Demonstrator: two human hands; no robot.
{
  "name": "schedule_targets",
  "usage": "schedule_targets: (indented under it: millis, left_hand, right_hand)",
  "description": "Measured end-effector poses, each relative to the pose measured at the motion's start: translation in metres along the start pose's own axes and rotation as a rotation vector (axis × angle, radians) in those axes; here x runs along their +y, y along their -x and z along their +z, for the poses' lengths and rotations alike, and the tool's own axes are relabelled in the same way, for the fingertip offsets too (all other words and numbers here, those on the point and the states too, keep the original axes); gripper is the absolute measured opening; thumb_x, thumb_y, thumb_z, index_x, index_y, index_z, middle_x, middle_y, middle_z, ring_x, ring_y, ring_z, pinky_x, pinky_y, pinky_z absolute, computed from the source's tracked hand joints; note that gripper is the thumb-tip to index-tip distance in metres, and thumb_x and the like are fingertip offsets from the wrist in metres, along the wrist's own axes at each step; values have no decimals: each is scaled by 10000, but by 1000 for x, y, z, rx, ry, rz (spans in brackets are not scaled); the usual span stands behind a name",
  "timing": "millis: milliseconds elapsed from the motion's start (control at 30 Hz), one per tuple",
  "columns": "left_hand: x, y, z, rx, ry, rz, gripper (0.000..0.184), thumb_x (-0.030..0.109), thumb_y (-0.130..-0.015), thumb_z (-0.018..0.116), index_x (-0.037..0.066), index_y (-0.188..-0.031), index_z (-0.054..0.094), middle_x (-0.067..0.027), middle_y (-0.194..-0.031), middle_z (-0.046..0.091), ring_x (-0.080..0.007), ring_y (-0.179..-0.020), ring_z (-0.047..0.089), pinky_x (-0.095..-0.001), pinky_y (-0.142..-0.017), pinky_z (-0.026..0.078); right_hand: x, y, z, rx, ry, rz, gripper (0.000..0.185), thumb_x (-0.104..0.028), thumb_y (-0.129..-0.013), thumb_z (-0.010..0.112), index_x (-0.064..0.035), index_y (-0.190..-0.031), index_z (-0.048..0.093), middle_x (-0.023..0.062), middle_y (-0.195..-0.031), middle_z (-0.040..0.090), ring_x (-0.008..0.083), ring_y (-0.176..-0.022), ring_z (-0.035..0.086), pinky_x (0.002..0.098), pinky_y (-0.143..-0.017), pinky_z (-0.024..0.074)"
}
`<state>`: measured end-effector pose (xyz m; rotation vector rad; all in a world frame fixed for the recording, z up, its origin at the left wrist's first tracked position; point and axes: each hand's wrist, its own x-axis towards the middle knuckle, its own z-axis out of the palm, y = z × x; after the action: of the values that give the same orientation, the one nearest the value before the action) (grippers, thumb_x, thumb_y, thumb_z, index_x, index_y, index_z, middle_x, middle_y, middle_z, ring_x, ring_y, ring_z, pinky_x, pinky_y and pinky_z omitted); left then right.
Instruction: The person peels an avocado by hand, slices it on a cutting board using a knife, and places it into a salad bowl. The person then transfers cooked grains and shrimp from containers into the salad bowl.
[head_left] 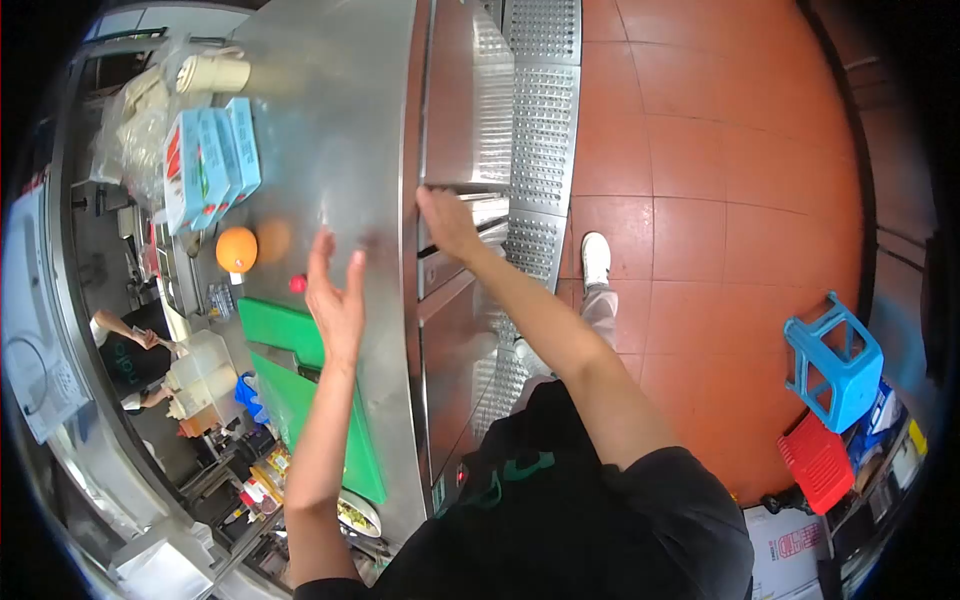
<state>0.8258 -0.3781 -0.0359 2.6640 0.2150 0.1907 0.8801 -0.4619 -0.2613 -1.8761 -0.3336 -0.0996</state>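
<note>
Over the steel counter (370, 100), my left hand (337, 305) is raised with its fingers apart and nothing in it. Close to its fingertips lies a small red object (298, 284). My right hand (450, 225) is closed at the counter's front edge, beside a partly open drawer or door (485, 212); what its fingers hold is hidden. Left of my left hand is a round orange object (237, 250) with a white piece under it. Green cutting boards (365, 450) lie alongside my left forearm, with a knife (275, 354) on them.
Blue-and-white boxes (215, 165), pale cups (213, 74) and plastic bags (140, 125) stand on the counter. Another person (135, 350) works beyond it at left. A blue stool (838, 360) and red basket (815, 462) are on the tiled floor (690, 240) at right.
</note>
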Motion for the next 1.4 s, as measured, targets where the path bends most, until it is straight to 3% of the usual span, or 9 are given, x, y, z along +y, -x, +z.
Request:
schedule_targets:
  millis: [100,167,267,400,533,733,800,1033,1400]
  left_hand:
    - [13,-45,35,114,-80,-35,593,260,-863,624,-44,-1316,388,-239,-1215,519,-318,-1144,503,-391,-977,370]
    - [18,-81,50,95,-143,-15,623,300,-878,597,-36,-1341,350,-233,-1257,486,-319,-1176,472,-398,-995,345]
    - [29,-128,69,146,-193,164,602,292,-887,570,-11,-1354,341,-197,-1296,460,-311,-1206,436,-392,-1013,319]
    - [13,-164,99,16,-254,153,556,281,-910,516,-9,-1353,347,-175,-1302,438,-290,-1218,403,-363,-1027,289]
    - [6,-171,107,35,-272,258,622,440,-936,393,-23,-1349,355,-156,-1300,437,-267,-1196,412,-349,-1014,293]
    - [6,-177,113,-24,-374,242,727,537,-923,333,-45,-1359,321,-184,-1354,392,-292,-1183,408,-382,-1008,284]
    - [6,-177,106,-81,-446,205,782,585,-907,311,-47,-1368,301,-197,-1362,375,-310,-1199,394,-384,-999,296]
    - [-2,-181,98,-93,-420,203,865,635,-886,267,-87,-1362,282,-234,-1374,343,-350,-1241,358,-425,-1017,293]
    - [-13,-186,93,-37,-339,274,765,537,-841,498,-16,-1349,350,-210,-1367,369,-393,-1261,342,-474,-1029,264]
  right_hand:
    - [-19,-12,-35,-202,-253,139,170,-161,-883,419,-23,-875,518,161,-839,566,354,-805,530,463,-699,414]
    - [-1,8,-48,220,-27,-146,175,-163,-867,423,-35,-770,493,156,-794,555,337,-771,519,452,-684,407]
    - [56,34,-188,-237,-436,320,369,-318,-900,349,-24,-861,568,142,-932,580,290,-901,535,407,-807,405]
    - [163,26,-394,411,-1112,660,688,-558,-943,235,23,-1129,553,141,-1180,561,232,-1132,495,365,-1007,342]
    - [230,-71,-463,933,-385,492,538,-412,-973,330,15,-1291,408,153,-1296,469,240,-1209,444,412,-1024,346]
    - [318,-124,-341,1198,-311,588,435,-305,-966,351,75,-1130,482,190,-1145,526,329,-1000,542,465,-922,449]
    - [368,-86,-249,568,-76,338,378,-291,-950,373,20,-1088,540,119,-1079,571,223,-907,571,351,-817,487]
    - [152,-282,85,-89,-133,693,457,-430,-776,617,17,-681,626,219,-712,625,368,-688,613,435,-641,478]
    - [124,-237,12,26,56,563,448,-395,-756,611,38,-641,599,261,-649,581,399,-623,590,473,-598,453]
